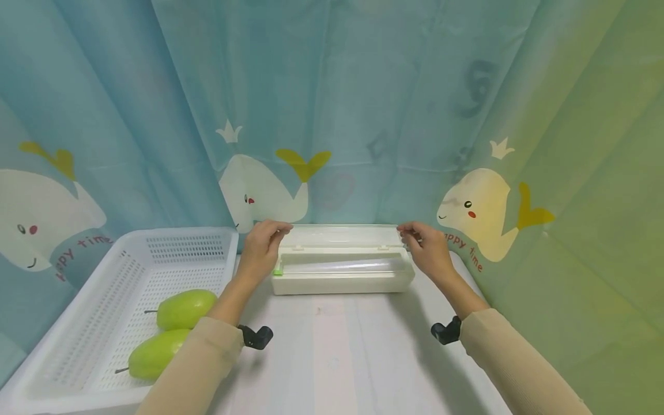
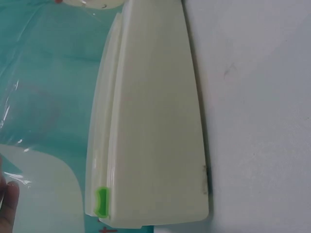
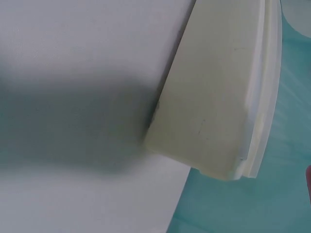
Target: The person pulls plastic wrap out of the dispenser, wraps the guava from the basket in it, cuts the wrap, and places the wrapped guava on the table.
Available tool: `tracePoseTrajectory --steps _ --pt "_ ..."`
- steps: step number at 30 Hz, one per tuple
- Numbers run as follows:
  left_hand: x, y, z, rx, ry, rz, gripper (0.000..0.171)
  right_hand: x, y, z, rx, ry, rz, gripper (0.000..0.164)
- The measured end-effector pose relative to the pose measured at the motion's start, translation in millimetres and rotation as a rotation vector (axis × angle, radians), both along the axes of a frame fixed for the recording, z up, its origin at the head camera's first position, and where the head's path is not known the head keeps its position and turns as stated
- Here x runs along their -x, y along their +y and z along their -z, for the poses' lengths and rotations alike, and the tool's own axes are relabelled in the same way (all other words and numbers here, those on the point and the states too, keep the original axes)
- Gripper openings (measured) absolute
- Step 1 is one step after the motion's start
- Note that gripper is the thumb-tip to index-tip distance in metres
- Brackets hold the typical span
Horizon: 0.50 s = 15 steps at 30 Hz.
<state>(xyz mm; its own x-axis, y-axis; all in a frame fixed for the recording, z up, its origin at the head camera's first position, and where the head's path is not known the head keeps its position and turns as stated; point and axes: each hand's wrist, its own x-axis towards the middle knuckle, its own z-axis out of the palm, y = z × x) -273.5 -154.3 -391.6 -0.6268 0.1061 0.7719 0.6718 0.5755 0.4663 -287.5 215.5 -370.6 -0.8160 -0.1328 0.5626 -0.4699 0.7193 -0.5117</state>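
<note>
A cream cling film dispenser box stands at the back of the table, its clear lid raised against the curtain. Inside lies a pale, shiny roll. A green slide cutter sits at the left end of the front rail. My left hand pinches the lid's upper left corner with thumb and fingers. At the upper right corner, my right hand pinches the same edge. Only a few fingers of the left hand show in the left wrist view; a sliver of the right shows in its own.
A white plastic basket on the left holds two green pear-shaped fruits, one behind the other. A blue-green curtain with whale prints hangs right behind the dispenser. The white table has faint stripes.
</note>
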Motion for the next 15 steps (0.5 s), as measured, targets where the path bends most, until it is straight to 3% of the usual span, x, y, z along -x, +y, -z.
tracePoseTrajectory --steps 8,15 --pt "0.2 2.5 -1.3 -0.013 0.065 -0.005 0.014 -0.9 1.7 -1.2 0.015 0.012 -0.012 0.014" --pt "-2.2 3.1 -3.1 -0.001 0.075 -0.018 0.013 -2.4 2.5 -2.6 0.023 0.008 -0.021 0.014"
